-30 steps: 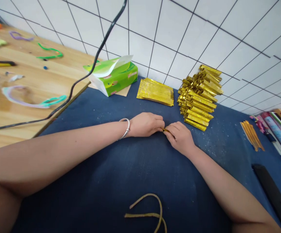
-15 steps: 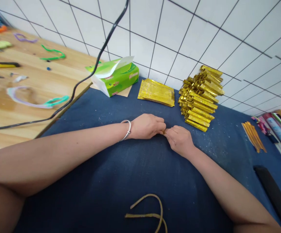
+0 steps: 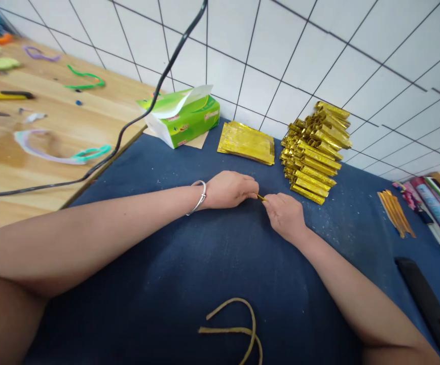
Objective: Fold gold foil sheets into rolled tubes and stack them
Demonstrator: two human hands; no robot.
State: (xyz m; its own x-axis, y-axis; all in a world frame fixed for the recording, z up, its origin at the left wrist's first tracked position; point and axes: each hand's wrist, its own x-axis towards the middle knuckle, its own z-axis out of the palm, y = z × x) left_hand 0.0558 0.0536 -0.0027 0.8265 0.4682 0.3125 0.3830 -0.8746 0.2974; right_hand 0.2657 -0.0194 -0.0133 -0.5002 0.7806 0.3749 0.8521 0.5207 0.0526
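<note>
- Fingers of both hands pinch one small folded gold foil piece [image 3: 260, 197] between them, low over the blue cloth [image 3: 189, 263]; only a short yellow sliver of it shows in the gap.
- Head view: left hand [image 3: 230, 189] is curled shut on the left end of the foil, knuckles up, a silver bracelet [image 3: 199, 197] on its wrist.
- Right hand [image 3: 285, 215] is closed on the right end, thumb and forefinger tips meeting at the sliver.
- Half a second ago the two hands were pressed tip to tip with the foil nearly hidden; now they sit slightly apart and a bit more of the gold shows, so the piece looks to be drawn out or creased along its length, as I judge it.
- Just beyond the hands stands a stack of folded gold pieces [image 3: 313, 152], and left of it a flat pile of gold sheets [image 3: 247, 143]; both look unmoved.
- Green tissue box [image 3: 182, 116] sits at the cloth's far edge, a black cable [image 3: 129, 132] crossing the wooden table [image 3: 26, 167].
- Near the bottom edge lies a bent tan strip [image 3: 239, 324], well apart from both hands.
</note>
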